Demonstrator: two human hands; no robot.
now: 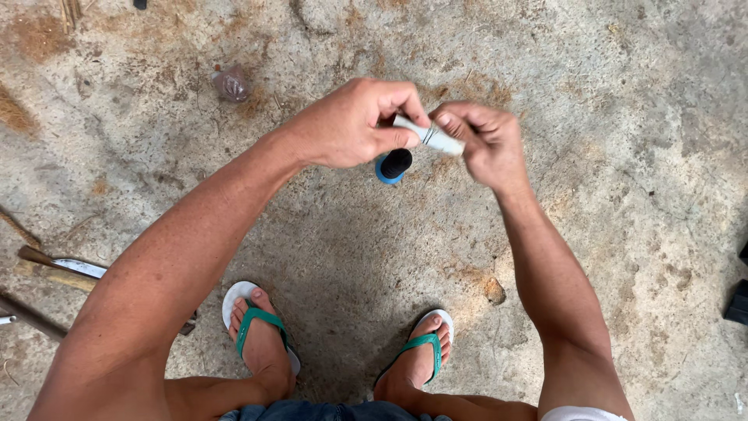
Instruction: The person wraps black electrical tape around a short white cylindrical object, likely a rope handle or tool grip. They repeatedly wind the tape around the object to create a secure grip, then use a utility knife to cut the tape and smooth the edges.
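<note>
Both hands met in front of me above the concrete floor (pixel 623 117). On my left hand (pixel 351 125), the fingers were curled shut around one end of a small white tube (pixel 432 138), thumb and forefinger pinching it from above. On my right hand (pixel 487 144), the fingertips were pressed together on the tube's other end, so the tube lay slanted between the two grips. Just beneath my left hand I saw a dark rounded piece with a blue ring (pixel 392 166) at its base; I could not tell whether it joined the tube or sat apart from it. Below, my feet stood in green-strapped flip-flops (pixel 261 323) on the floor. Off to the left edge lay a wooden-handled tool with a metal blade (pixel 66 270), well apart from my hands, and a crumpled bit of clear plastic (pixel 231 83) rested on the floor farther ahead.
</note>
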